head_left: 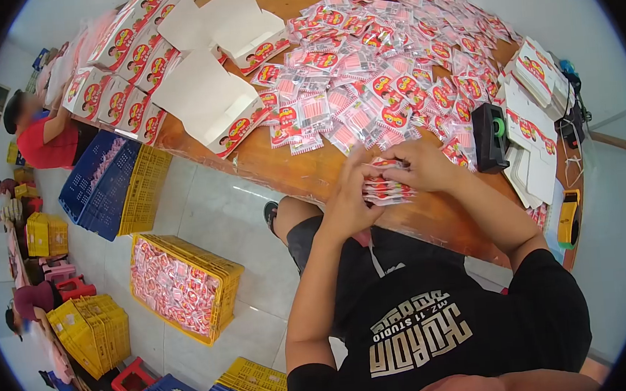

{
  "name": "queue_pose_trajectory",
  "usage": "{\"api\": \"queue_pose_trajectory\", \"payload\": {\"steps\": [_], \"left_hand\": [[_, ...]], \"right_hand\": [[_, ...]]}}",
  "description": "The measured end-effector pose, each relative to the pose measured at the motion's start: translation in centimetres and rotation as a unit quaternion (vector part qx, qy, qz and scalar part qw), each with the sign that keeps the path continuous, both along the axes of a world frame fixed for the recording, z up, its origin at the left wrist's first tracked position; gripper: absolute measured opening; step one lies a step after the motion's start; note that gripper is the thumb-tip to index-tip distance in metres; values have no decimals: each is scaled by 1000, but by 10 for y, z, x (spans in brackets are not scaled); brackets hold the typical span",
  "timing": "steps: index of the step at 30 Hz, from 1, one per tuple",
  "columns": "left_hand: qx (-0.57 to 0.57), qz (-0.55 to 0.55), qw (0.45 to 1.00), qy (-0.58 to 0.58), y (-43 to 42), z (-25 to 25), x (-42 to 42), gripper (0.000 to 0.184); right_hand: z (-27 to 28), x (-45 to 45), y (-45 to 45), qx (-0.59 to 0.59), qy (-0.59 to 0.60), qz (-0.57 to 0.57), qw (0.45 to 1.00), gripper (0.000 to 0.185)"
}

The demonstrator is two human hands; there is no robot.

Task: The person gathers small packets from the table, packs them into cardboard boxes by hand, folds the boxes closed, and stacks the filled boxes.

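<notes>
Between my two hands, at the front edge of the wooden table (289, 169), is a small stack of red and white packets (388, 189). My left hand (350, 196) grips the stack from its left side. On the right side, the fingers of my right hand (415, 167) press on the same stack. Just beyond my hands spreads a large heap of loose clear packets (384, 65) with red labels and pink contents. Open white boxes (206, 101) with red printed fronts stand to the left of the heap.
Closed printed boxes (125, 100) are stacked at the far left. A black tape dispenser (490, 137) and flat cartons (532, 130) lie at the right. On the floor are a yellow crate (226, 305) of packets and a blue crate (99, 183). Other people sit along the left.
</notes>
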State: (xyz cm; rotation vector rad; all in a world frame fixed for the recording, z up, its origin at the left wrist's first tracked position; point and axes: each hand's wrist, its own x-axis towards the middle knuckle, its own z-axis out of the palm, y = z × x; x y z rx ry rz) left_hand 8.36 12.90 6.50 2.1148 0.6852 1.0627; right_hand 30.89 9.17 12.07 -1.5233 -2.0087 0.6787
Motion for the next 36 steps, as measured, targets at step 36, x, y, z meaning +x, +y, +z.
{"api": "queue_pose_trajectory", "payload": {"steps": [36], "left_hand": [[10,37,999,1,-4,-2,6,100]], "right_hand": [[29,32,30,-149,-19,71,986,35]]}}
